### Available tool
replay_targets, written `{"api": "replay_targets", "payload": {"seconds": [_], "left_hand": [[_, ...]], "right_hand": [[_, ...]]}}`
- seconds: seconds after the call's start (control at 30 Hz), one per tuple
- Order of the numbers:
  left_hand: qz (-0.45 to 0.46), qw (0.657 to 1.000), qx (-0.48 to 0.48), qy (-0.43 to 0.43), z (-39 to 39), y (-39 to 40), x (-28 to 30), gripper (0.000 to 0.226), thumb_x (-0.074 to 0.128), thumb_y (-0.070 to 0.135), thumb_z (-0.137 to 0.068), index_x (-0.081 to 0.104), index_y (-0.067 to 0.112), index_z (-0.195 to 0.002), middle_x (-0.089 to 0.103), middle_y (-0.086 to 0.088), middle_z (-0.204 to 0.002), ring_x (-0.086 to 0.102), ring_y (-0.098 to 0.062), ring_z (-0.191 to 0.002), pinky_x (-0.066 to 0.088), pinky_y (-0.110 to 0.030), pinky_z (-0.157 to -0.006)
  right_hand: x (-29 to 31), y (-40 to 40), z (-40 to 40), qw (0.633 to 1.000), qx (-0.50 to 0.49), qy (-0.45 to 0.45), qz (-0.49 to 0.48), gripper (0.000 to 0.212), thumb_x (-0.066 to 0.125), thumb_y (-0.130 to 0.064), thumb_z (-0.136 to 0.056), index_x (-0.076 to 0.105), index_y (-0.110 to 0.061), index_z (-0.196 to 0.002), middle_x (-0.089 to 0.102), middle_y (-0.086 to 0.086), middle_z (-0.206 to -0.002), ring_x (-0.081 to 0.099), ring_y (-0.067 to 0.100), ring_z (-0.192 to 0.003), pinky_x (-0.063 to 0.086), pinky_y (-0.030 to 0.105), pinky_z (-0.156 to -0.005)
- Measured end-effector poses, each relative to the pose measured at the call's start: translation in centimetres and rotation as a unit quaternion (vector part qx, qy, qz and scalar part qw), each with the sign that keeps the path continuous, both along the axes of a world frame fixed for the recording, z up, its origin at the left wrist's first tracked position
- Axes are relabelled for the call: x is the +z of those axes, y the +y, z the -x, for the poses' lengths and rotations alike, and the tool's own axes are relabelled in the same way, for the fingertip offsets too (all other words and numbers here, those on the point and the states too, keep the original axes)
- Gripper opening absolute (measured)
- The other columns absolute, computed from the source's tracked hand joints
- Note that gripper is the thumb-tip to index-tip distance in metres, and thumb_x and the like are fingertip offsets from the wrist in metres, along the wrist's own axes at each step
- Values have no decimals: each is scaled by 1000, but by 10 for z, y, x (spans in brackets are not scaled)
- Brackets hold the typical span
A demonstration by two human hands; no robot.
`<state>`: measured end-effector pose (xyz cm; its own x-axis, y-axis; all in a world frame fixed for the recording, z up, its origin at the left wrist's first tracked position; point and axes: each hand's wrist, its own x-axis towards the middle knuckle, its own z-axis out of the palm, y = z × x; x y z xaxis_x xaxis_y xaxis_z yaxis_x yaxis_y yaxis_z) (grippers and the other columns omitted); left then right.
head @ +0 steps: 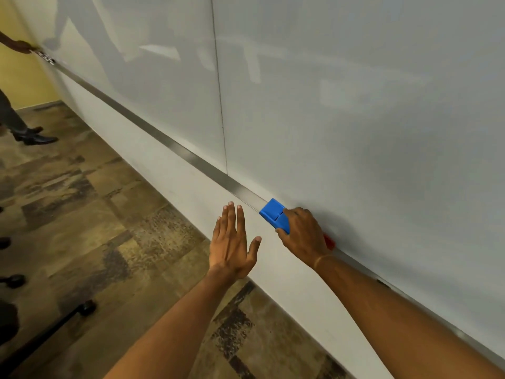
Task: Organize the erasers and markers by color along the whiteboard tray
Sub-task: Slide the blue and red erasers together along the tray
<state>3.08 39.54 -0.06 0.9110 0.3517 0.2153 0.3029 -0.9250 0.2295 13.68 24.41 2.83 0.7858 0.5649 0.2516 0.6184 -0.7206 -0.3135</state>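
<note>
A blue eraser [272, 212] sits on the metal whiteboard tray [175, 150], which runs diagonally from upper left to lower right. My right hand [303, 233] grips the eraser's near end with thumb and fingers curled round it. Just behind that hand a red object [329, 241] peeks out on the tray; most of it is hidden, so I cannot tell what it is. My left hand [232, 242] hovers flat with fingers spread in front of the wall below the tray, holding nothing. Small dark markers [46, 57] lie at the tray's far left end.
Another person's hand [26, 47] reaches to the tray's far left end, and their dark shoes [35, 136] stand on the patterned floor. A dark chair base with casters [84, 307] is at the lower left. The whiteboard [355, 105] fills the upper right.
</note>
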Motion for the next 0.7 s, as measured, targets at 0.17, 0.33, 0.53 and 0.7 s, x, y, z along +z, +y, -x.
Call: {"api": "replay_targets", "payload": {"seconds": [0.17,0.33,0.53,0.7], "left_hand": [[15,1000,5,10,-7,34,-17,84,11,65,-91,-17,13,-150,-22,-9,-158,-20,-23,-146,-11,-35,-117],[36,999,10,11,-26,50,-28,85,8,69,-89,-18,16,-150,-21,-7,-159,-21,-21,-146,-14,-34,-115],[38,999,26,12,-58,75,-30,85,9,69,-89,-15,15,-150,-17,-10,-159,-17,-22,-147,-8,-36,-118],[35,998,47,17,-82,94,-33,86,8,69,-89,-10,12,-152,-13,-11,-160,-15,-22,-148,-9,-35,-118]], "right_hand": [[-9,51,-17,1000,18,6,15,48,63,-36,-88,50,-9,-125,56,12,-113,54,20,-103,49,27,-87],[-16,87,-47,999,23,5,28,46,61,-33,-89,50,-10,-127,54,13,-115,54,22,-105,51,30,-85],[-22,133,-85,998,38,4,47,44,60,-34,-91,51,-12,-127,56,13,-113,54,24,-104,51,32,-83],[-28,163,-108,995,65,-1,81,38,59,-33,-92,53,-10,-121,56,14,-111,55,24,-100,50,31,-81]]}}
